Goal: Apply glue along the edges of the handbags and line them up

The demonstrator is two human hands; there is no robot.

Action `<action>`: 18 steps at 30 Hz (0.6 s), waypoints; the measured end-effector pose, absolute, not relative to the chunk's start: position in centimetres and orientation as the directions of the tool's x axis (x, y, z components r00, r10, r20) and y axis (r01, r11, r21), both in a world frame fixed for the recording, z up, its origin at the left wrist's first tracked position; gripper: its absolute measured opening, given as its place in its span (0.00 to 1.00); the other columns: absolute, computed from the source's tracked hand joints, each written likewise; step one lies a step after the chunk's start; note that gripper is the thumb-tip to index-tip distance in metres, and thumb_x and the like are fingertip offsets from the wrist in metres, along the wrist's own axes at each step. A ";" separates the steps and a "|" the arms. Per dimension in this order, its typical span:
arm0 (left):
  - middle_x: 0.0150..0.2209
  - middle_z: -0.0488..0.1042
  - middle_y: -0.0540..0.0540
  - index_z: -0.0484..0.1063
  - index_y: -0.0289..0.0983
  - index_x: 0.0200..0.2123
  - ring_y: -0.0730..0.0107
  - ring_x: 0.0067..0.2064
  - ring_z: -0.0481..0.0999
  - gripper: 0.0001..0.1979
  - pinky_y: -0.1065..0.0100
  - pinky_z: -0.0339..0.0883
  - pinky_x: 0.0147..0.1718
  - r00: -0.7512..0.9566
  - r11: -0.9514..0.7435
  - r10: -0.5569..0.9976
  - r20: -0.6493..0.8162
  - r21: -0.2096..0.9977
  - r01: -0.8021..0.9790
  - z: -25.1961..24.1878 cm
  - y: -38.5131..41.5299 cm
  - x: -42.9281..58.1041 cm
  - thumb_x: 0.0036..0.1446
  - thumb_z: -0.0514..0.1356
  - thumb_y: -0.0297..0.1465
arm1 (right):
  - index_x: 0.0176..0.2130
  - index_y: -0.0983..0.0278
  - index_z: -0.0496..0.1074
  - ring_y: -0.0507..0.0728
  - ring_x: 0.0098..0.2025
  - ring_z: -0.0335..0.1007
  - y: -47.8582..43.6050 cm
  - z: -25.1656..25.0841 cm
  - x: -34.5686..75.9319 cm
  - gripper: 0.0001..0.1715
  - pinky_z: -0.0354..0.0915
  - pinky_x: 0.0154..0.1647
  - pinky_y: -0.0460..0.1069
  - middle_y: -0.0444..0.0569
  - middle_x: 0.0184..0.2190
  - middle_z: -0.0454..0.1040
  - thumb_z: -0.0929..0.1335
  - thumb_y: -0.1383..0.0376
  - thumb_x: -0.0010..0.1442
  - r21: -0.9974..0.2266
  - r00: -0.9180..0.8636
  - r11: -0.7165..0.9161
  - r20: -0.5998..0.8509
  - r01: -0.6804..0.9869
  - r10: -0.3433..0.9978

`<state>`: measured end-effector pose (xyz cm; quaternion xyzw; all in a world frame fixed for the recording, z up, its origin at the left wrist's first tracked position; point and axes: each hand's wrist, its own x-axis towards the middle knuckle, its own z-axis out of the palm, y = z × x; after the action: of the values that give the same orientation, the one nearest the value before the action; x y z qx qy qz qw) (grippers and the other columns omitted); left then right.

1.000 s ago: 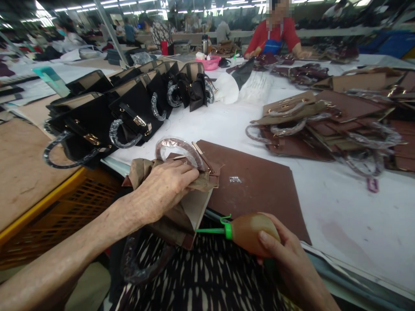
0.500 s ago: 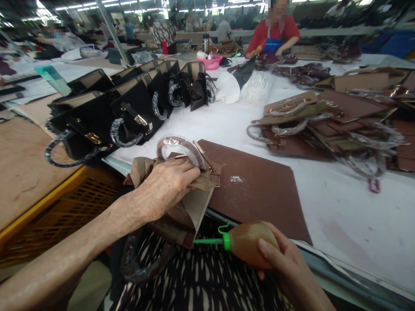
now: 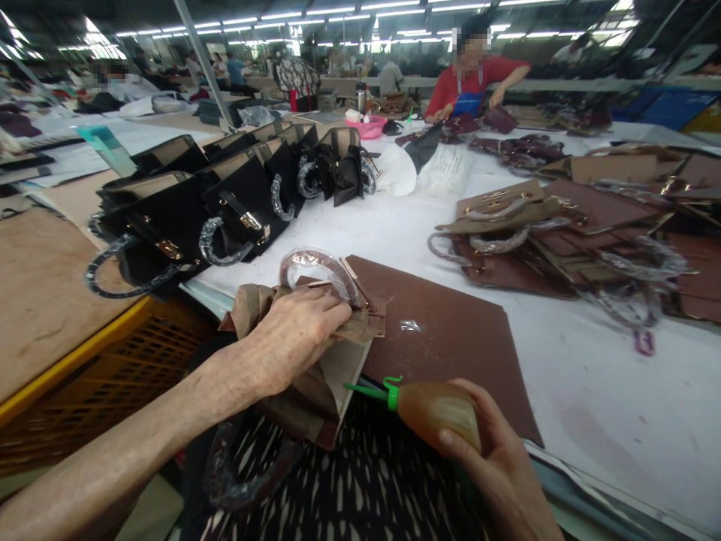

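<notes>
At lower right, the right hand (image 3: 499, 458) grips a rounded, translucent amber squeeze bottle (image 3: 433, 412) with green nozzle (image 3: 369, 391); left of centre, the left hand (image 3: 296, 334) holds a khaki-and-brown handbag (image 3: 304, 409).

Left hand (image 3: 301, 319): bare, the forearm (image 3: 163, 421) bare too
Right hand (image 3: 487, 443): bare, like its wrist (image 3: 521, 492)
Garment (image 3: 366, 488), near edge: black cloth scattered with narrow, irregular cream streaks

Left hand (image 3: 301, 324) prone; right hand (image 3: 499, 455) curled
</notes>
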<state>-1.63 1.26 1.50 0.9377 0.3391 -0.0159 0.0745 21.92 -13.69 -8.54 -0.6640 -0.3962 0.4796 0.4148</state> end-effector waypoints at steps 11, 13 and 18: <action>0.36 0.73 0.44 0.67 0.34 0.38 0.61 0.41 0.70 0.07 0.60 0.64 0.41 0.768 -0.754 0.639 -0.051 0.160 0.637 1.5 1.8 -1.8 0.58 0.52 0.24 | 0.50 0.60 0.62 0.63 0.45 0.70 -12.1 -9.4 23.0 0.32 0.63 0.50 0.55 0.50 0.46 0.71 0.71 0.52 0.49 -0.855 0.239 -0.168 -0.053 0.491 0.970; 0.36 0.73 0.44 0.67 0.34 0.38 0.61 0.41 0.70 0.07 0.61 0.64 0.41 0.763 -0.750 0.645 -0.040 0.158 0.642 1.6 2.0 -1.8 0.57 0.52 0.24 | 0.51 0.60 0.61 0.63 0.47 0.68 -11.8 -9.8 23.1 0.32 0.62 0.52 0.55 0.51 0.48 0.70 0.70 0.52 0.51 -0.845 0.236 -0.111 0.019 0.523 0.971; 0.35 0.73 0.45 0.68 0.35 0.36 0.62 0.40 0.71 0.05 0.63 0.64 0.38 0.762 -0.746 0.645 -0.058 0.166 0.645 2.3 2.6 -1.7 0.56 0.53 0.24 | 0.54 0.58 0.57 0.63 0.50 0.67 -11.3 -10.8 23.7 0.32 0.64 0.51 0.55 0.53 0.51 0.67 0.70 0.56 0.53 -0.749 0.106 0.084 0.202 0.657 0.974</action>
<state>-1.68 2.59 2.32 0.9344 0.3452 0.0015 0.0883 23.70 -11.26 -10.80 -0.6428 -0.6342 0.2119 0.3738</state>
